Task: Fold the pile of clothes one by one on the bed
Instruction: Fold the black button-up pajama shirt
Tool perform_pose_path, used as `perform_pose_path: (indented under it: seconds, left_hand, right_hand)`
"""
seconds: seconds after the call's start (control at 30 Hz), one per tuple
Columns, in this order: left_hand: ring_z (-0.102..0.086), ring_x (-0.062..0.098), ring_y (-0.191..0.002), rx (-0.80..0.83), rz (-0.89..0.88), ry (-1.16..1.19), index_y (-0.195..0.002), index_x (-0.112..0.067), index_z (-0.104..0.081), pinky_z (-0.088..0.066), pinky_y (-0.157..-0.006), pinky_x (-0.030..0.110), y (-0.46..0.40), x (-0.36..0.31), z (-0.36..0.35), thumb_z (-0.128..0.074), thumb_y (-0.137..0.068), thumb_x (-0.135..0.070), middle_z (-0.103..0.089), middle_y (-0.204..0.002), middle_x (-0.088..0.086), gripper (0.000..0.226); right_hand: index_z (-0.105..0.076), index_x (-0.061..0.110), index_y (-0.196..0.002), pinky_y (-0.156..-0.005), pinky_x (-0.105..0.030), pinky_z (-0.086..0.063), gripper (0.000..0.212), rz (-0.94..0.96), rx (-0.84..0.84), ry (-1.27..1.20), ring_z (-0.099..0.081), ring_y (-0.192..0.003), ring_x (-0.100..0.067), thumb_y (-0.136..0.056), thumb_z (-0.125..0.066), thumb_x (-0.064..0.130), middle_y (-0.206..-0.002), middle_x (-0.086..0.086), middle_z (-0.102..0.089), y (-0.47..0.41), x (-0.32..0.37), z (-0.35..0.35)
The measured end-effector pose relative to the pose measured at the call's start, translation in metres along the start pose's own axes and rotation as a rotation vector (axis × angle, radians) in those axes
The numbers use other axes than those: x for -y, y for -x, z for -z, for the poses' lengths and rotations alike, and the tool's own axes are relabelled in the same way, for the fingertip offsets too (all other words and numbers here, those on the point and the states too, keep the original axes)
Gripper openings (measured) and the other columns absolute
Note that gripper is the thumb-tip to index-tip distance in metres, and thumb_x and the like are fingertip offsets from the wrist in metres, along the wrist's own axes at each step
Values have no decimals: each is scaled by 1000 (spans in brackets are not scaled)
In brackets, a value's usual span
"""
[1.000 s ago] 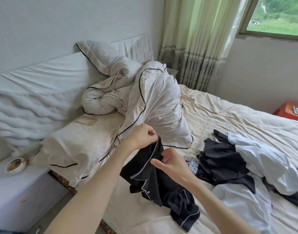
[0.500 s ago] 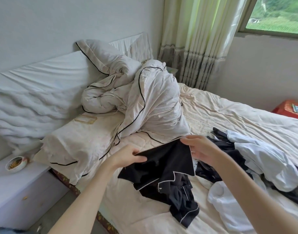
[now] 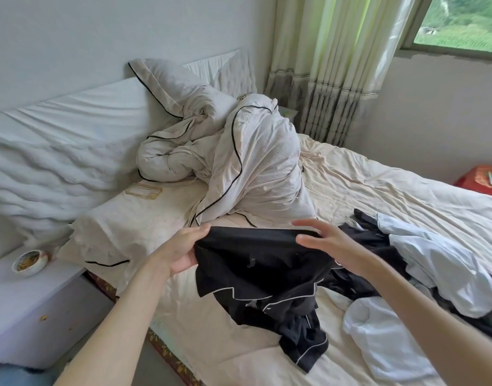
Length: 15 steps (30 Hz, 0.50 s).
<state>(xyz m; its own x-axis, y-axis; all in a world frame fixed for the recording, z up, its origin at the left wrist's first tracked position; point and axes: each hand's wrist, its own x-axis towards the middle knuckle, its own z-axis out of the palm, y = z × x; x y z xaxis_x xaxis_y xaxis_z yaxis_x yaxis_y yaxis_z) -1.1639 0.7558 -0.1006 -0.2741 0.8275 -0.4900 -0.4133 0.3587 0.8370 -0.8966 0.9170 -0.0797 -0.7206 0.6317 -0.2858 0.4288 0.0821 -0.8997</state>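
A black garment with white piping (image 3: 264,274) is held up over the cream bed sheet (image 3: 378,185). Its lower part hangs crumpled onto the mattress. My left hand (image 3: 183,249) pinches its upper left edge between thumb and fingers. My right hand (image 3: 325,246) holds the upper right edge, thumb on the near side and fingers behind the cloth. To the right lies the pile of clothes (image 3: 423,263), a mix of white and black pieces. A white garment (image 3: 378,341) lies at the near right.
A bunched cream duvet with black piping (image 3: 239,162) fills the head of the bed. A white bedside cabinet (image 3: 30,307) at left carries a small bowl (image 3: 27,263). Curtains (image 3: 331,68) hang at the back; an orange stool (image 3: 481,179) stands far right.
My hands have moved apart, stretching the black garment's top edge out wide between them. The garment now hangs flatter than a second ago.
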Motion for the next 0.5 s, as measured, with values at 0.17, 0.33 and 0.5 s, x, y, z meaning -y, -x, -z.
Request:
perform_pose_path:
  seconds: [0.17, 0.33, 0.5]
  left_hand:
    - [-63, 15, -96, -9, -109, -633, -117, -17, -55, -52, -82, 28, 8, -17, -2, -82, -70, -22, -62, -113, 2, 54]
    - [-55, 17, -99, -179, -474, -1274, -114, -23, -59, -39, -81, 24, 7, -18, -17, -58, -92, -16, -58, -103, -4, 23]
    - [-55, 29, -94, -407, -706, -1321, -100, -5, -66, -41, -81, 35, 4, -102, -37, -54, -94, -14, -56, -96, 11, 17]
  right_hand:
    - [-62, 36, -123, -82, -15, -36, 43, 322, -155, 809, -56, -103, -4, -81, -69, 44, -112, 19, -61, 3, -4, -3]
    - [-73, 12, -98, -78, -25, -45, 21, 402, -310, 827, -63, -87, -19, -92, -61, 28, -90, 1, -69, 0, 14, 25]
    - [-67, 4, -93, -68, -23, -28, 21, 407, -426, 787, -52, -84, -19, -94, -57, 23, -89, -5, -61, -22, 88, 62]
